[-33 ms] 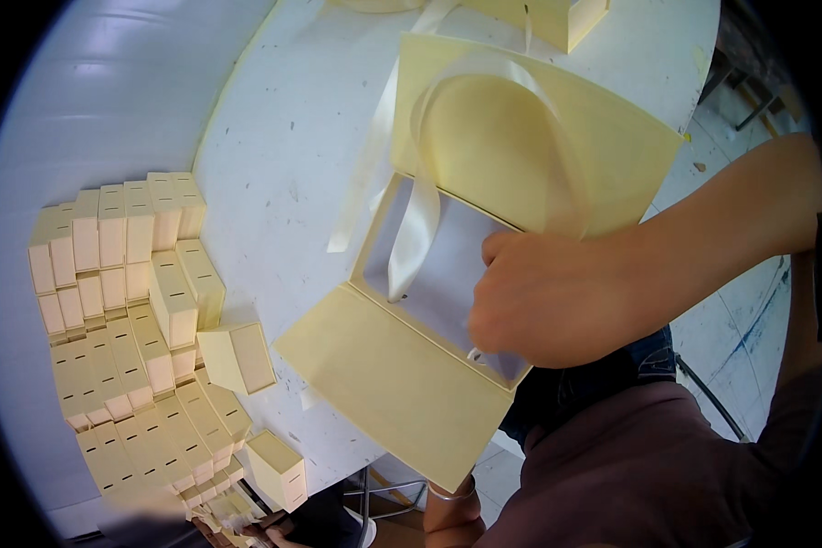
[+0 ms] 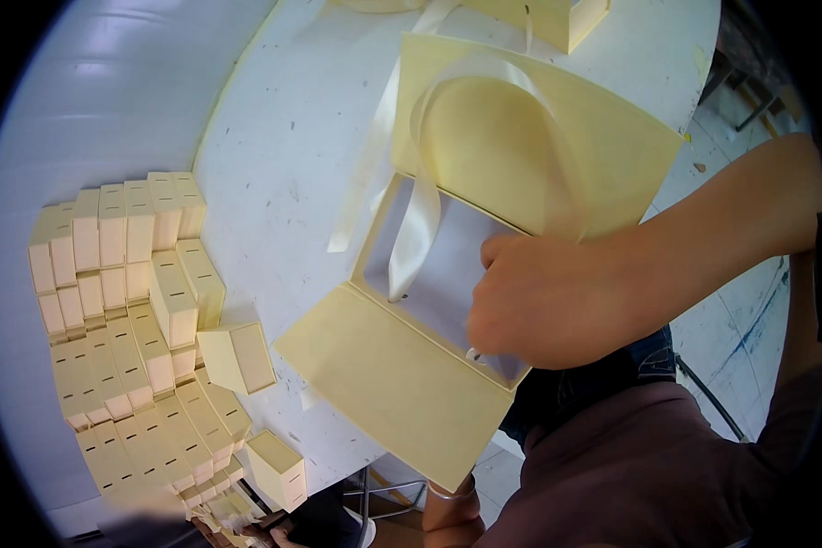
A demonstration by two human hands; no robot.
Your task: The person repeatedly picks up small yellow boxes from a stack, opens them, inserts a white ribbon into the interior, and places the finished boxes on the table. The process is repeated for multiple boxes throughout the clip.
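Note:
An open cream cardboard box [image 2: 393, 365] lies in front of me, with one panel spread toward me and another spread away. A shiny white ribbon [image 2: 416, 228] comes out of a slot in the near inner wall and loops up over the far panel [image 2: 484, 137]. Its other side runs down behind my right hand [image 2: 539, 297]. That hand is curled inside the box against the near wall, and a bit of ribbon shows at a second slot beside its fingers. Only the wrist of my left arm [image 2: 452, 513], wearing a bracelet, shows below the near panel; the left hand is hidden.
Several cream boxes [image 2: 110, 365] are stacked at the table's left, with a few loose ones [image 2: 237, 356] beside them. Another cream box [image 2: 539, 18] stands at the far edge of view. A person's hand [image 2: 279, 532] shows at the lower left. Tiled floor [image 2: 740, 310] lies at right.

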